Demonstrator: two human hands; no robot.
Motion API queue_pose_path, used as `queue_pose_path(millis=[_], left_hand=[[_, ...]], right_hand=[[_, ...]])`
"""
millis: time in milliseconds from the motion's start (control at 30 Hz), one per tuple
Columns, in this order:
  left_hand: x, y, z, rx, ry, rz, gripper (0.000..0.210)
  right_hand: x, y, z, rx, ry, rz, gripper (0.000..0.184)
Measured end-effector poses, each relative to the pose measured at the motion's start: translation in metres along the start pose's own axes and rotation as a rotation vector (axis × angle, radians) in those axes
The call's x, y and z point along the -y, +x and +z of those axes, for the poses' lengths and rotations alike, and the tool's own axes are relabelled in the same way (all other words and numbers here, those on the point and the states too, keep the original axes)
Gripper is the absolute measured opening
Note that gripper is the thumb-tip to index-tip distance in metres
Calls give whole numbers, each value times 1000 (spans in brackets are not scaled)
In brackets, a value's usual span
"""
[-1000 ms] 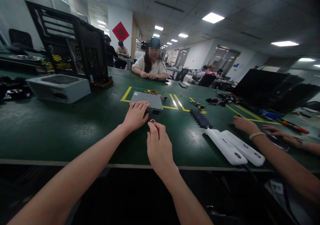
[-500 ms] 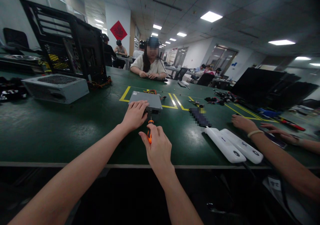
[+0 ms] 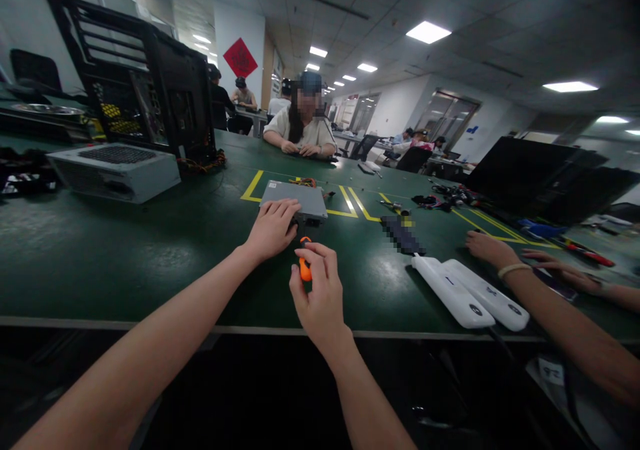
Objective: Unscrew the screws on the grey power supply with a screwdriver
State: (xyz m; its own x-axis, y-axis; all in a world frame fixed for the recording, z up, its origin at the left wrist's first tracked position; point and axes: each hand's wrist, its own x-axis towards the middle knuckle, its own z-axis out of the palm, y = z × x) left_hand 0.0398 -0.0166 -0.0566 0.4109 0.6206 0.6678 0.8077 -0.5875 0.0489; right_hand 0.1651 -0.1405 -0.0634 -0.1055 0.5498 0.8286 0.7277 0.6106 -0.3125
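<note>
The flat grey metal box (image 3: 311, 198) lies under the fingers of my left hand (image 3: 271, 231), which rest over its near left corner; I cannot tell whether they grip it. The fingers of my right hand (image 3: 323, 295) loosely hold an orange-handled screwdriver (image 3: 305, 271), just short of the box's near side. The desk (image 3: 165, 263) has its near edge on my side of both hands; its green surface stretches left to a larger grey unit (image 3: 120, 173). Overhead, ceiling lights (image 3: 429, 32) shine.
</note>
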Motion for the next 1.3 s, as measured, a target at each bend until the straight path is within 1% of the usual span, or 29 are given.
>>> queue_pose_path(millis=[67, 133, 233, 300, 433, 533, 600, 700, 767, 967, 1100, 1200, 1300], left_hand=[[0, 0, 0, 1, -4, -2, 40], [0, 0, 0, -3, -8, -8, 40], [0, 0, 2, -12, -16, -11, 40], [0, 0, 4, -19, -25, -9, 40], [0, -1, 4, -27, -26, -10, 40], [1, -1, 4, -15, -13, 4, 40], [2, 0, 4, -11, -6, 4, 40], [1, 0, 4, -15, -3, -6, 40], [1, 0, 5, -17, -4, -9, 41], [1, 1, 5, -4, 1, -17, 41], [1, 1, 4, -7, 5, -6, 41], [1, 1, 3, 2, 1, -7, 41], [2, 1, 4, 11, -3, -12, 41]], right_hand=[[-6, 2, -3, 11, -84, -105, 26], [-16, 9, -9, -23, -209, -213, 24], [-32, 28, -18, -69, -364, -336, 17], [-40, 40, -22, -69, -417, -451, 18], [-51, 51, -22, 4, -338, -667, 19], [-57, 47, -18, 62, -266, -859, 18], [-60, 42, -14, 68, -236, -941, 17], [-61, 35, -7, 24, -203, -942, 11], [-61, 32, -5, 20, -183, -927, 12], [-58, 27, -6, 119, -122, -871, 26], [-58, 26, -9, 160, -96, -843, 28], [-59, 26, -9, 121, -82, -819, 28], [-59, 25, -8, 77, -16, -720, 29]])
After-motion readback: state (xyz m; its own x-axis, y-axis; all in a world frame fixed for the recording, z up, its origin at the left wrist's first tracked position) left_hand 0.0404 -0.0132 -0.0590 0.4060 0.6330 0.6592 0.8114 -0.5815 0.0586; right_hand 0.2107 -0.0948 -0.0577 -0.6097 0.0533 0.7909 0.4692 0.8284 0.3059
